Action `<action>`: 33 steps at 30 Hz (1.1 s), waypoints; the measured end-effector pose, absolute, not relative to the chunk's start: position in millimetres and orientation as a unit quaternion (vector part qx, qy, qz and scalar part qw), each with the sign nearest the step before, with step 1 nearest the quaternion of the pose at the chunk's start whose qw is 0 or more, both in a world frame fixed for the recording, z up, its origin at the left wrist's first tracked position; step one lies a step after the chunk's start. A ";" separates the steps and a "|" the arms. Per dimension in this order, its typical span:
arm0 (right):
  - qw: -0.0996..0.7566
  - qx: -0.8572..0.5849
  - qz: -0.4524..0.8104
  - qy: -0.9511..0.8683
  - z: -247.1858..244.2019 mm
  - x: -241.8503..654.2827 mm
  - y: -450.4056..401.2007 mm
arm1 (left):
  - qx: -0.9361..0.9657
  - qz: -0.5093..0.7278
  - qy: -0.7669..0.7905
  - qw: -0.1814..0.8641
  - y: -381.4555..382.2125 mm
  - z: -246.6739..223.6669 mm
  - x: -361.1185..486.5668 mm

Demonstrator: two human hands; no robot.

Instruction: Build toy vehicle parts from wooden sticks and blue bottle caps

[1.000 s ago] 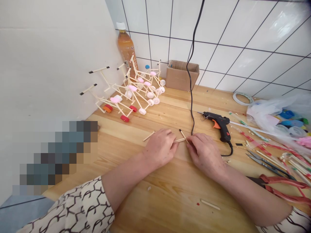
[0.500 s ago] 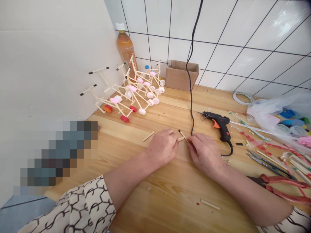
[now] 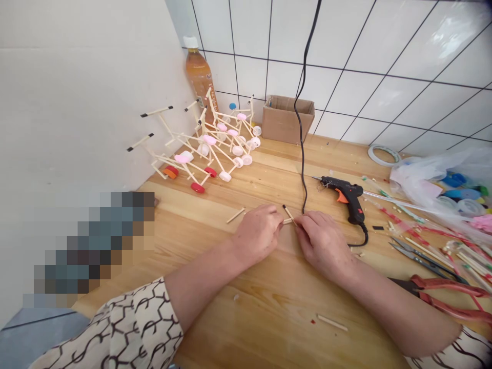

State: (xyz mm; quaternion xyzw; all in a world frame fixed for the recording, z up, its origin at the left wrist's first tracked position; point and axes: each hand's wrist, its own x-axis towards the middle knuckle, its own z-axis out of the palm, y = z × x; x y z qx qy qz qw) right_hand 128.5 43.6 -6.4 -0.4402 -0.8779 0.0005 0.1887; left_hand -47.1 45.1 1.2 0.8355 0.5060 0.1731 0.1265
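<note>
Both hands are low over the tabletop (image 3: 265,333), fingers curled inward, nearly meeting. The left hand (image 3: 258,231) pinches one end of a pale stick (image 3: 288,221); the right hand (image 3: 325,241) grips a black-tipped stick (image 3: 287,211), slanting up where the two cross, right between the fingertips! Fingertip detail is hidden. A loose stick (image 3: 236,215) lies just beside the left hand. Beyond the right, there's the glue gun (image 3: 348,195), and up at the back left, stick frames with pink caps (image 3: 209,139).
</note>
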 end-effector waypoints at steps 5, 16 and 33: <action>0.193 -0.440 0.004 -0.877 -6.3 128.3 43.4 | 0.832 0.166 0.515 0.121 43.4 -0.2 -46.1; 0.196 -0.432 0.072 -0.877 -5.2 130.2 48.5 | 0.844 0.173 0.491 0.130 45.1 0.0 -46.4; 0.228 -0.427 0.100 -0.869 -8.4 127.4 54.4 | 0.843 0.185 0.488 0.130 45.8 -2.3 -45.3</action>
